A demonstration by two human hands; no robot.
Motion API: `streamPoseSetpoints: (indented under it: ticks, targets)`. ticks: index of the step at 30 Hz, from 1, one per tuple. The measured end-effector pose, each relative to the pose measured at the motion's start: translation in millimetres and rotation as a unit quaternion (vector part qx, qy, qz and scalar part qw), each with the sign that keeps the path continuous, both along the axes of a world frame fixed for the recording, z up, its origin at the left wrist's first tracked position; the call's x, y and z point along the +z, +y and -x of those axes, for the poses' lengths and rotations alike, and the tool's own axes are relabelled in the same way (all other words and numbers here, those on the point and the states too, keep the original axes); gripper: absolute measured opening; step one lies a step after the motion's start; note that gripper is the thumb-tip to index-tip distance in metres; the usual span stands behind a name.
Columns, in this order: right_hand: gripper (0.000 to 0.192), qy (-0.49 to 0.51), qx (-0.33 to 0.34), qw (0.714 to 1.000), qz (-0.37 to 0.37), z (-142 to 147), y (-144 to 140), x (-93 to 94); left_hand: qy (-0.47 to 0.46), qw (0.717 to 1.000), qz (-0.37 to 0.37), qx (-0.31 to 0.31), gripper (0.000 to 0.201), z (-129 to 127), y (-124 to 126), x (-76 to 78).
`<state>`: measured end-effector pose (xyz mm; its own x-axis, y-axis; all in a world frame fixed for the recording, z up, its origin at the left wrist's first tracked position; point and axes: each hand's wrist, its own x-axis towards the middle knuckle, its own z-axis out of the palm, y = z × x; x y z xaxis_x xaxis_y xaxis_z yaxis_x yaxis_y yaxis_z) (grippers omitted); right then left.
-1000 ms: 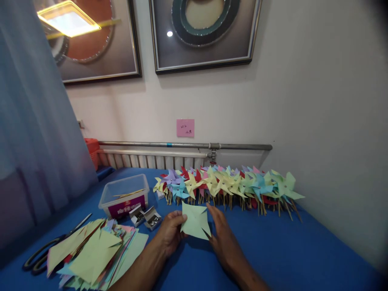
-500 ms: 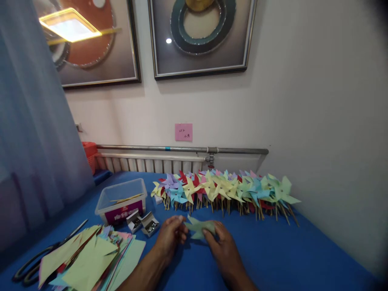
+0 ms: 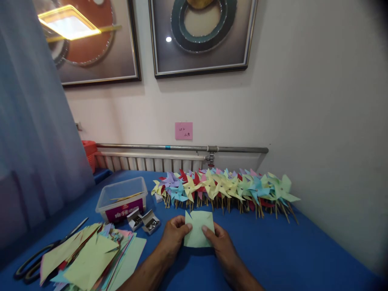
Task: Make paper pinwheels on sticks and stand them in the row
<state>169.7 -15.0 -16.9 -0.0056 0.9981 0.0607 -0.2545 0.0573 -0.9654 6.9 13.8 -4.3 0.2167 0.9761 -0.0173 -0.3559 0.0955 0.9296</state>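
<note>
Both hands hold one pale green paper square (image 3: 197, 229) upright just above the blue table (image 3: 281, 250). My left hand (image 3: 174, 236) pinches its left edge and my right hand (image 3: 220, 241) pinches its right edge. The sheet has cuts at its corners, and one flap stands up at the top left. Behind it lies a long row of finished paper pinwheels (image 3: 226, 186) on wooden sticks, in yellow, blue, green, red and purple.
A stack of coloured paper squares (image 3: 91, 258) lies at the near left, with black scissors (image 3: 33, 266) beside it. A clear plastic box (image 3: 121, 198) holds sticks; two small open boxes of pins (image 3: 144, 220) stand near it. A radiator and pipe (image 3: 182, 148) run along the wall.
The green sheet was tipped flat and partly folded between the hands half a second ago; now it stands upright facing me again, held by both edges. The view shifted slightly.
</note>
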Motion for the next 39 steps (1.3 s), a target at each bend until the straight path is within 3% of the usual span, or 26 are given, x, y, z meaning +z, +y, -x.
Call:
streamPoseSetpoints:
  ticks: [10,14,20,27,30,39]
  targets:
    - [0.052,0.139,0.033,0.988,0.059,5.5,-16.0,27.6,-0.038,0.999,0.03,-0.002,0.048,-0.8,-0.9,-0.7]
    - [0.051,0.118,0.041,0.99,0.062,6.3,-14.1,20.9,-0.031,0.999,0.029,-0.009,0.048,-0.7,-0.4,-1.5]
    - [0.055,0.072,-0.011,0.996,0.046,5.6,-2.0,5.1,0.019,1.0,0.005,0.008,0.043,0.6,3.9,-3.7]
    - [0.05,0.086,0.014,0.994,0.069,9.6,-13.5,11.3,0.028,0.999,-0.005,0.017,0.043,-0.9,4.3,-6.7]
    - [0.053,0.084,-0.007,0.994,0.072,12.2,-13.0,8.0,0.042,0.999,-0.015,0.019,0.042,-2.1,3.6,-5.7]
    - [0.05,0.054,-0.047,0.995,0.067,13.3,-4.7,-7.7,0.172,0.972,-0.105,0.121,0.027,-1.9,-0.4,-6.8]
